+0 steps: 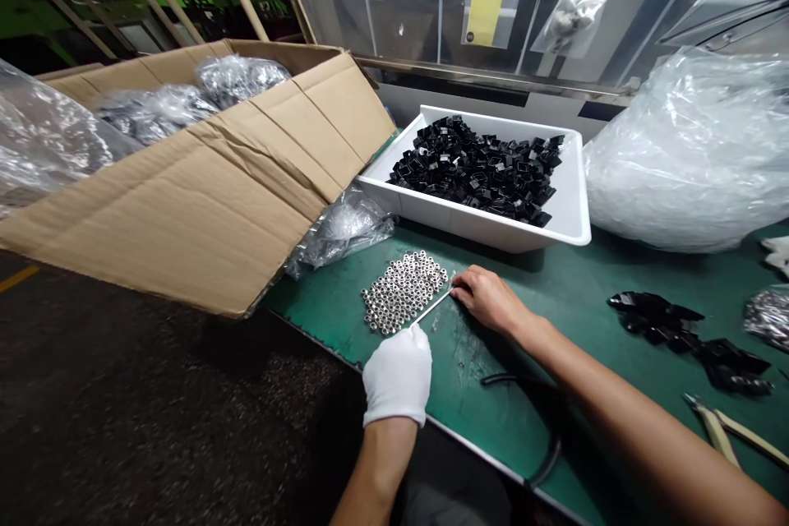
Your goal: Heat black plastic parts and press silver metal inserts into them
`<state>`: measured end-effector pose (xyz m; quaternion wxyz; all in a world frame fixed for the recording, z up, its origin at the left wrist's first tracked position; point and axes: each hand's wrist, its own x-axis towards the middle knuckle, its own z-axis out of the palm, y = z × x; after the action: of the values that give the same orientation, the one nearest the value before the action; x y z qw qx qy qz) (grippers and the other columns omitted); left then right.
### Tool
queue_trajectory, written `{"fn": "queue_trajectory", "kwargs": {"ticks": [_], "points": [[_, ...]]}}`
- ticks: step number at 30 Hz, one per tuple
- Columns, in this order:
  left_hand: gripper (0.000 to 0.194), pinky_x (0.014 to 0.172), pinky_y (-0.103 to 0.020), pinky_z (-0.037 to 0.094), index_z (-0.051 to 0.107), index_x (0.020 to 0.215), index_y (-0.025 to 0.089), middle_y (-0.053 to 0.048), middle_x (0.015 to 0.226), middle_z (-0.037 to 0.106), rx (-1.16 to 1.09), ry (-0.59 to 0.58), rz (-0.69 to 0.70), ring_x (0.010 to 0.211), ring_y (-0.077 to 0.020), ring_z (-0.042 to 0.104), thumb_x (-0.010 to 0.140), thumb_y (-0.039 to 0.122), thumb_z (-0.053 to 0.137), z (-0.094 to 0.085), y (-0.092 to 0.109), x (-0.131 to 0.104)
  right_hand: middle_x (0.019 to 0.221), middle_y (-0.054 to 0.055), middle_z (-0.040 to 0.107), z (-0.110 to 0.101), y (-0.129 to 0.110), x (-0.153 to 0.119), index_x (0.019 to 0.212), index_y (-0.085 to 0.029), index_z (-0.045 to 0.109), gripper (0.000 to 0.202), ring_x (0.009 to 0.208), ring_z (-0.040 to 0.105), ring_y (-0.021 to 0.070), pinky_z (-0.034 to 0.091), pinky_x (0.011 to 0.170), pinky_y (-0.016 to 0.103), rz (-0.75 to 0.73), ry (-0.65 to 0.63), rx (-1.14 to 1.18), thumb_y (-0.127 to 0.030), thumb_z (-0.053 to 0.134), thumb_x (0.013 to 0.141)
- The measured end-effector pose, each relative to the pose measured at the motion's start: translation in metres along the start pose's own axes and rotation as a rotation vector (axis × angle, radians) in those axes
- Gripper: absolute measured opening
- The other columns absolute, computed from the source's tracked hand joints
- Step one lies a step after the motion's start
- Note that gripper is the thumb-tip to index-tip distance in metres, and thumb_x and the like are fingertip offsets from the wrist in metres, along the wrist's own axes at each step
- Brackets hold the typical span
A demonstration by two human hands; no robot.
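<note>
A thin white stick runs between my two hands, low over the green tabletop. My left hand, in a white glove, is closed on its near end. My bare right hand pinches the far end between thumb and fingers. Right beside the stick, on its left, lies a flat patch of small silver ring-like metal pieces, packed close together. They look like nuts or bushings; which of these I cannot tell. The fingertips of both hands partly hide the stick's ends.
Behind the metal pieces stands a white bin of black plastic parts. An open cardboard box with bagged items is at left. To the right are a large plastic bag, loose black parts, pliers and a black tube.
</note>
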<state>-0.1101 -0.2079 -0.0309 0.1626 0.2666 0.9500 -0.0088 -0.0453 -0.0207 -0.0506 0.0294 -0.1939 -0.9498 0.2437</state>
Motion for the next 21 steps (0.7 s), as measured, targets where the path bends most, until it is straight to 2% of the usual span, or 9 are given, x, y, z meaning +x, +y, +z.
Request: {"fn": "queue_trajectory", "kwargs": {"ticks": [6, 11, 16, 19, 21], "points": [[0.037, 0.074, -0.034, 0.053, 0.072, 0.110, 0.013, -0.018, 0.089, 0.074, 0.074, -0.041, 0.066, 0.084, -0.0262, 0.074, 0.100, 0.028, 0.039, 0.000, -0.018, -0.017, 0.099, 0.005, 0.066, -0.001, -0.008, -0.027, 0.099, -0.021, 0.069, 0.017, 0.093, 0.064, 0.0186, 0.044, 0.080, 0.026, 0.016, -0.050, -0.029, -0.031, 0.056, 0.100], [0.044, 0.069, -0.034, 0.052, 0.070, 0.100, 0.018, -0.013, 0.082, 0.075, 0.137, -0.021, 0.021, 0.079, -0.0276, 0.075, 0.102, 0.038, 0.031, -0.005, -0.057, -0.023, 0.096, 0.005, 0.067, 0.014, -0.038, -0.050, 0.092, -0.020, 0.066, 0.016, 0.088, 0.066, 0.0210, 0.043, 0.073, 0.029, 0.003, -0.105, -0.056, -0.030, 0.055, 0.099], [0.051, 0.064, -0.033, 0.048, 0.068, 0.093, 0.023, -0.010, 0.080, 0.075, 0.183, 0.066, -0.014, 0.077, -0.0278, 0.074, 0.103, 0.047, 0.024, -0.014, -0.100, -0.006, 0.091, 0.005, 0.067, 0.038, -0.082, -0.061, 0.088, -0.019, 0.064, 0.018, 0.079, 0.067, 0.0207, 0.042, 0.066, 0.030, -0.029, -0.122, -0.065, -0.028, 0.053, 0.099], [0.050, 0.063, -0.030, 0.044, 0.068, 0.092, 0.022, -0.010, 0.083, 0.075, 0.236, 0.141, 0.021, 0.080, -0.0253, 0.074, 0.102, 0.048, 0.026, -0.018, -0.114, 0.009, 0.090, 0.004, 0.066, 0.050, -0.101, -0.060, 0.088, -0.019, 0.062, 0.019, 0.078, 0.067, 0.0208, 0.042, 0.066, 0.030, -0.032, -0.104, -0.067, -0.027, 0.050, 0.101], [0.051, 0.063, -0.029, 0.043, 0.068, 0.093, 0.021, -0.010, 0.084, 0.075, 0.250, 0.151, 0.039, 0.082, -0.0239, 0.074, 0.103, 0.048, 0.027, -0.021, -0.118, 0.019, 0.091, 0.004, 0.065, 0.056, -0.108, -0.056, 0.089, -0.019, 0.062, 0.020, 0.080, 0.067, 0.0211, 0.042, 0.067, 0.031, -0.028, -0.087, -0.068, -0.027, 0.048, 0.101]]}}
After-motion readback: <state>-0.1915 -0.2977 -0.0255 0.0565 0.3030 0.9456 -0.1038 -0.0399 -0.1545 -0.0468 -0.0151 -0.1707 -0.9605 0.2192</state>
